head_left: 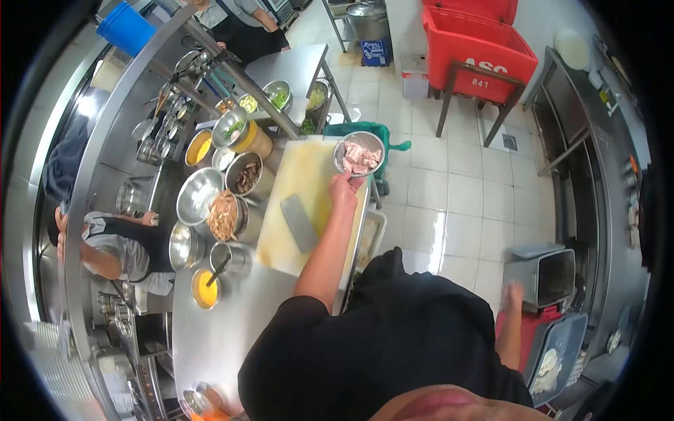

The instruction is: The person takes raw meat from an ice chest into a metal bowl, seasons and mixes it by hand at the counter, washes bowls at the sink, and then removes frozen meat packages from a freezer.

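My left hand [344,191] grips the near rim of a metal bowl [338,156] holding pieces of pale pink raw meat [360,157]. The bowl is at the far right corner of a yellowed cutting board [281,242]. A cleaver [300,223] lies flat on that board, left of my forearm. My right hand [514,295] hangs out to the right, beside a grey metal container [554,277]. Motion blurs its fingers, so I cannot tell whether it holds anything.
Several metal bowls of ingredients, one with shredded meat [222,215], crowd the steel table's left side under a shelf. A red cooler [477,52] stands on the tiled floor ahead. A grey tub [562,358] is at right. Other people stand behind the shelf.
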{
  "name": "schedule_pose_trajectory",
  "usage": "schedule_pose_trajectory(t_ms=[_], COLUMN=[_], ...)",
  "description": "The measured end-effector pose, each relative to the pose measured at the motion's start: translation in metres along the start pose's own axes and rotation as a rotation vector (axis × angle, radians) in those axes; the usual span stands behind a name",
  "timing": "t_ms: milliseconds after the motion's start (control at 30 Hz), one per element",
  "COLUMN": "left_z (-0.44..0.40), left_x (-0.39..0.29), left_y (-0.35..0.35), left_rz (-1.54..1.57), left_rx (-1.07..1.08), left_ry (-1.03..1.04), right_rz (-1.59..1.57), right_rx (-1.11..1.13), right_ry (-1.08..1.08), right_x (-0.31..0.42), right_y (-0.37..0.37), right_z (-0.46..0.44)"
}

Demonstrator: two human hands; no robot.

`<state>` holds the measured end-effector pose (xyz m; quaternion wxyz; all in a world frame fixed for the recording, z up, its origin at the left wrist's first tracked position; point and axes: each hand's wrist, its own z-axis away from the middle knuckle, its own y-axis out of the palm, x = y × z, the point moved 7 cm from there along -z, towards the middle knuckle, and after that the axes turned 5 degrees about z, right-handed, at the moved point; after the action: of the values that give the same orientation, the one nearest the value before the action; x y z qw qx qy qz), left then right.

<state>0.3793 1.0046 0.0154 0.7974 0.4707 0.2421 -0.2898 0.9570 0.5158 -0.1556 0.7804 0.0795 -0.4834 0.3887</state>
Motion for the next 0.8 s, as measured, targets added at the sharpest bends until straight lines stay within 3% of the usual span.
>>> schedule_pose_trajectory(t_ms=[33, 67, 133, 233, 367, 633, 733, 800], left_z=[-0.016, -0.035, -0.078, -0.140, -0.195, -0.298, -0.321, -0.343], left_x=[-0.005, -0.010, -0.014, -0.017, -0.034, -0.051, -0.067, -0.068], left_y=[0.010, 0.015, 0.020, 0.019, 0.041, 0.066, 0.087, 0.089], left_rz=[0.018, 0.014, 0.009, 0.031, 0.031, 0.105, 0.145, 0.170], left_rx=[-0.006, -0.008, -0.031, -0.062, -0.138, -0.206, -0.209, -0.201], left_ry=[-0.007, 0.007, 0.024, 0.010, 0.034, 0.133, 0.171, 0.147], right_rz=[0.075, 0.089, 0.149, 0.175, 0.169, 0.230, 0.258, 0.321], right_rx=[0.057, -0.134, -0.221, -0.235, -0.171, -0.044, 0.142, 0.185], right_ry=[0.048, 0.008, 0.223, 0.424, 0.502, 0.368, 0.231, 0.299], right_x=[-0.032, -0.066, -0.098, -0.111, -0.098, -0.011, 0.045, 0.062], right_y=[-0.025, -0.051, -0.065, -0.042, 0.012, 0.058, 0.068, 0.071], right_z=[0.008, 0.019, 0.066, 0.122, 0.130, 0.000, -0.088, -0.133])
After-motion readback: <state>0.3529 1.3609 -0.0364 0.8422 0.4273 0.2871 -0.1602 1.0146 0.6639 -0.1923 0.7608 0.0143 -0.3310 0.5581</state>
